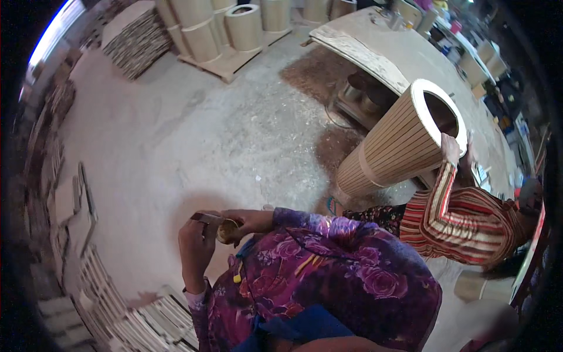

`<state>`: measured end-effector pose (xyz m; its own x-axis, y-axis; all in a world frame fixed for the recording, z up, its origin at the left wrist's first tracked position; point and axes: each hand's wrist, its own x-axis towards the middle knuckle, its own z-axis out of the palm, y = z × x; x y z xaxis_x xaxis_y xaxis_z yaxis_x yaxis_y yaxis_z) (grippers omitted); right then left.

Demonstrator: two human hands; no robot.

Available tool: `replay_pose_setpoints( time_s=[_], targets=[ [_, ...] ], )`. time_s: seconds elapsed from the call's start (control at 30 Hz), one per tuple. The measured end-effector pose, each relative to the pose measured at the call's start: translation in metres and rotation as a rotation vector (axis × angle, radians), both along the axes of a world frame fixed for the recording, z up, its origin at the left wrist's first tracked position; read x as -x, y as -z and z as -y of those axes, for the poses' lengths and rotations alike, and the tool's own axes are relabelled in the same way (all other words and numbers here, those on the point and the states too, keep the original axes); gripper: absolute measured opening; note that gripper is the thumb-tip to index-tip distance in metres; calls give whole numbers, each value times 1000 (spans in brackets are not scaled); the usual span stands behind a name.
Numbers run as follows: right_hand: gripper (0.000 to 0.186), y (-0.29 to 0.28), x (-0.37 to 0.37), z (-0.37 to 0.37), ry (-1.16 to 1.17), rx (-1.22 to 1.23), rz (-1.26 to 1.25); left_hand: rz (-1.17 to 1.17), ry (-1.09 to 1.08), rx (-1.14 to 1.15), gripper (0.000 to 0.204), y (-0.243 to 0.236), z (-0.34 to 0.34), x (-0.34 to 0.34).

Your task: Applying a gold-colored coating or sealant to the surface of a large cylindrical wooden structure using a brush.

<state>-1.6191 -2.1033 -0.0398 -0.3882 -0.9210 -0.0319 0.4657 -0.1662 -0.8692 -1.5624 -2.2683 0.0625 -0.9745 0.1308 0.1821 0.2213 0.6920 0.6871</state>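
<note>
The small roll of tape (227,230) is held low in the scene, in front of the person's flowered purple sleeve: the right hand (249,221) grasps the roll, and the left hand (196,243) pinches its free end (202,217). I think the end should be pulled slowly and kept tight, so it does not fold on itself. To the right, another person in a striped top holds a slatted wooden barrel (399,141).

No pkgs, labels, signs or screens clearly visible in this view.
</note>
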Motion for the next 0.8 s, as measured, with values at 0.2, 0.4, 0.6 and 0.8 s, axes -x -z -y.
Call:
replay_pose_setpoints(
  time_s=[0.2, 0.4, 0.6, 0.8],
  targets=[
    [46, 24, 114, -30, 298, 17, 23, 67, 342, -125, 11, -8, -34, 165],
    [40, 21, 190, -88, 801, 52, -31, 81, 764, -219, 9, 18, -95, 312],
    [40, 48, 287, -140, 1084, 57, 231, 75, 915, -120, 18, 50, -139, 456],
    [40, 36, 410, -195, 1225, 57, 286, 245, 995, -83, 34, 31, -200, 622]
  ],
)
